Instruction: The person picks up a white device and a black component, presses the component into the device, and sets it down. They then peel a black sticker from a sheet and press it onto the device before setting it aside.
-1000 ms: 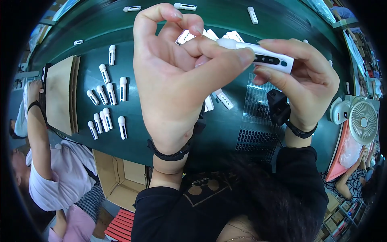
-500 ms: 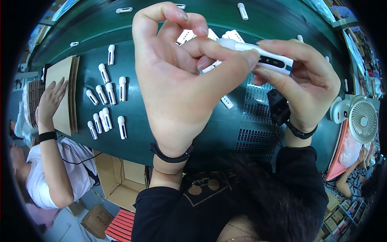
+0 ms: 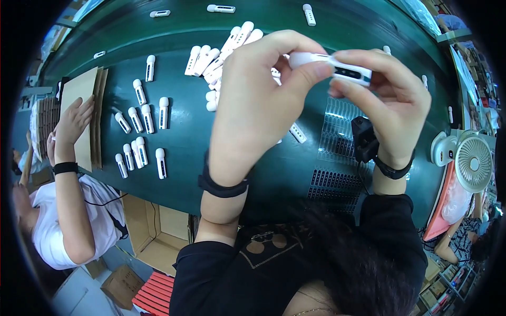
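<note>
Setting: a workshop with a long dark green work table (image 3: 184,131) that bends across the view.

Item held: one white wand-shaped device (image 3: 331,66) with a dark slot along its side, raised above the table and lying roughly level between both hands.

Left hand (image 3: 258,105): back turned to the camera, fingers curled, thumb and fingertips pinched on the rounded end of the device. A black band sits on the wrist.

Right hand (image 3: 392,102): fingers folded over the other end of the device, gripping it from above and behind. A black band is on this wrist as well.

Beyond the left hand: a loose heap of white devices (image 3: 221,55) of the same kind. Further out to the left hand's side: rows of white devices (image 3: 142,137) laid side by side on the table, well apart from the held one.

Below the right hand: a small black fixture (image 3: 363,139) standing on a perforated panel.

Outward from the right hand: a small white desk fan (image 3: 472,163) at the table edge.

Far left: a co-worker's hand (image 3: 74,121) resting flat on a stack of brown cardboard sheets (image 3: 84,89).
</note>
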Tool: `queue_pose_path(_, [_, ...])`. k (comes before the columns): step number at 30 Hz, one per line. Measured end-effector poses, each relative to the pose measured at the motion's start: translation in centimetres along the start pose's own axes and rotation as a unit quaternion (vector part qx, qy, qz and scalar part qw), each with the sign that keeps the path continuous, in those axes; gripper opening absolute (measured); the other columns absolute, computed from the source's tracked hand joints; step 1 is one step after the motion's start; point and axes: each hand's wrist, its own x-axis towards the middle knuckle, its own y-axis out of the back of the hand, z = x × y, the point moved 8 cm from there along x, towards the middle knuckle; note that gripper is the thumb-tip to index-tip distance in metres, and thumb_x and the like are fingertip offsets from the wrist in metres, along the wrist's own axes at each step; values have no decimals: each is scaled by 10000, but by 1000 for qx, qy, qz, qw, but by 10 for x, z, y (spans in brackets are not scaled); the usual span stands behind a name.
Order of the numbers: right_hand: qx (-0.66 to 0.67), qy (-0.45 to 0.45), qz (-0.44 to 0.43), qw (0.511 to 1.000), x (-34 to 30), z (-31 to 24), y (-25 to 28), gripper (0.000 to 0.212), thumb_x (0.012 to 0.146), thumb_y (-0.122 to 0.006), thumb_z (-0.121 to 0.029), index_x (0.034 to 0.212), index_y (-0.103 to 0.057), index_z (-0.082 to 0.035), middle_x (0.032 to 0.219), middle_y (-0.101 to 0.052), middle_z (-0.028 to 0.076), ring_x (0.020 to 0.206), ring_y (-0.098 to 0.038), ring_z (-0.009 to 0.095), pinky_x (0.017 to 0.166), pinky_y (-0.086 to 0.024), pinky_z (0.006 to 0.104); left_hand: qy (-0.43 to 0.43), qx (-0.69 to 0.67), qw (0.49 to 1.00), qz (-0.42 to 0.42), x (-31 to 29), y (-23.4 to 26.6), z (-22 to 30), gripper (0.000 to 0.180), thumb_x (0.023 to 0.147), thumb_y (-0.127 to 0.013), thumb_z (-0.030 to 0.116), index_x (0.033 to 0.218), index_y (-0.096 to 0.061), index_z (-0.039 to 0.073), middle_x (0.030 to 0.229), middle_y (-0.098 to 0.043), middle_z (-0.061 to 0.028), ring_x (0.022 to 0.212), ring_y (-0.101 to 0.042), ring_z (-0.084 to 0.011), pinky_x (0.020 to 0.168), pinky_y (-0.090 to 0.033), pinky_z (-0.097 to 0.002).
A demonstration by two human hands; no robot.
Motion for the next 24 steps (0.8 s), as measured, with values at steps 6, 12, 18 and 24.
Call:
queue_pose_path(6, [-69,-27,13,997,7,20,-3,167,753,-590,0,918,-603,24,769,-608,72,649,-598,110,592,-486,188,-76,209,963,154,0,8,4,123,650,-651,53,748,-578,35,671,-550,-85,606,-531,-245,530,-409,-310])
queue_pose_path(12, [72,-175,-95,977,55,107,-11,232,834,-528,-132,995,-576,29,768,-607,78,662,-591,95,629,-477,181,-173,401,872,222,-2,25,15,213,649,-649,41,850,-578,38,791,-557,-113,702,-537,-257,597,-424,-320])
queue_pose_path(18, [-77,-204,-137,966,106,226,-36,323,747,-633,-259,923,-611,12,783,-612,115,685,-603,166,648,-481,260,-150,322,904,238,-7,45,26,216,670,-656,29,877,-595,29,826,-585,-62,766,-529,-143,631,-408,-235])
queue_pose_path(24, [-404,-163,-122,892,126,250,-35,420,726,-644,-338,928,-583,25,778,-603,142,727,-603,200,653,-471,282,-100,221,948,206,-4,49,20,209,677,-630,-24,880,-589,0,851,-586,-55,766,-534,-115,640,-412,-211])
